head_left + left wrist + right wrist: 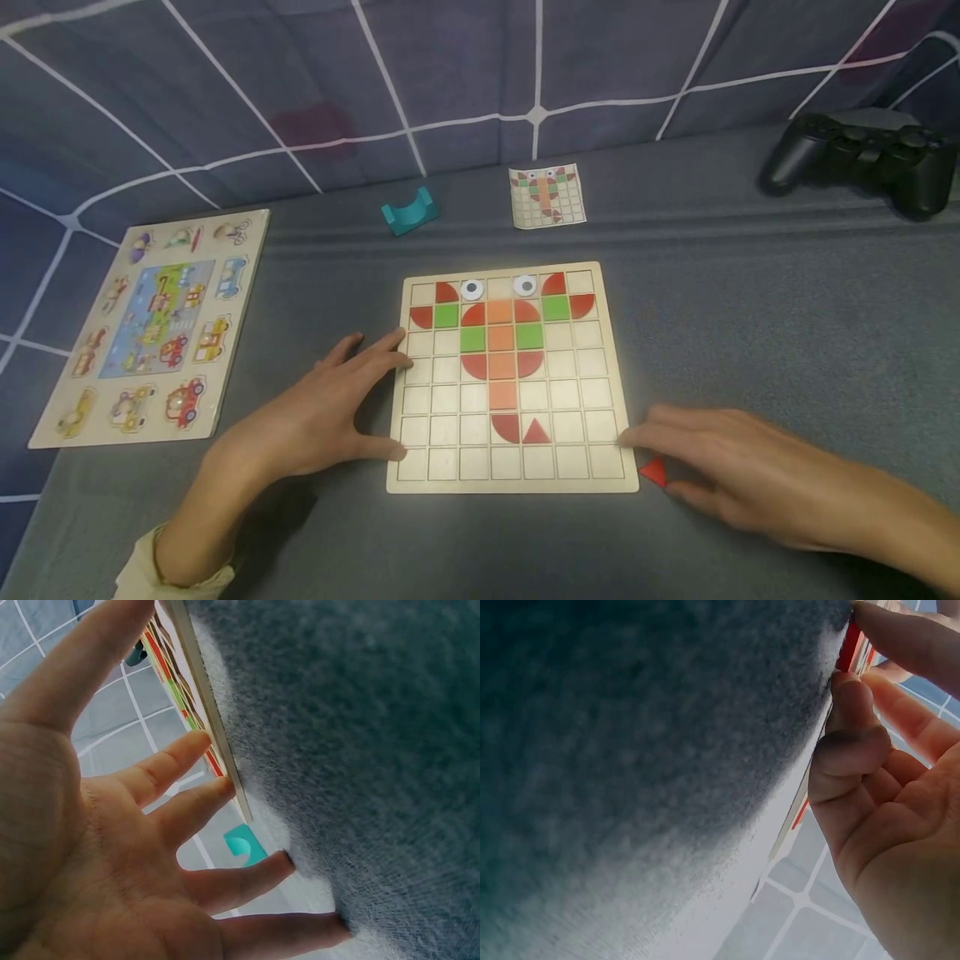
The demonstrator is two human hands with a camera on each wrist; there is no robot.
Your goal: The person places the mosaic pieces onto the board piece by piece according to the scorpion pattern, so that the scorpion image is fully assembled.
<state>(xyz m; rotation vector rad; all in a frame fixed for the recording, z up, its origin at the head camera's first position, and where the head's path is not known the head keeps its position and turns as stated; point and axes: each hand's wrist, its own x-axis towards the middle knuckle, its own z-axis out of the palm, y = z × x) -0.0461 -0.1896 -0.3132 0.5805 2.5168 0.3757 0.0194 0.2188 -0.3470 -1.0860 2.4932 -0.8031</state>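
Note:
A square wooden grid board (446, 425) lies on the cloth, partly filled with red, green and orange pieces and two round eye pieces. My left hand (307, 417) is spread at its left edge, thumb and fingertips touching the rim. In the left wrist view the other fingers of this hand (142, 847) reach down to the cloth. At the board's lower right corner, my right hand (738, 471) pinches a red triangle (654, 472) between thumb and curled finger, low over the cloth. Its index fingertip is at the board's right rim. Another red triangle (536, 432) sits in the grid's lower part.
Behind the board lie a small pattern card (547, 197) and a teal arch-shaped block (410, 213). A vehicle picture puzzle (157, 325) is at the left. A black game controller (858, 158) sits at the back right, before the checked cloth backdrop.

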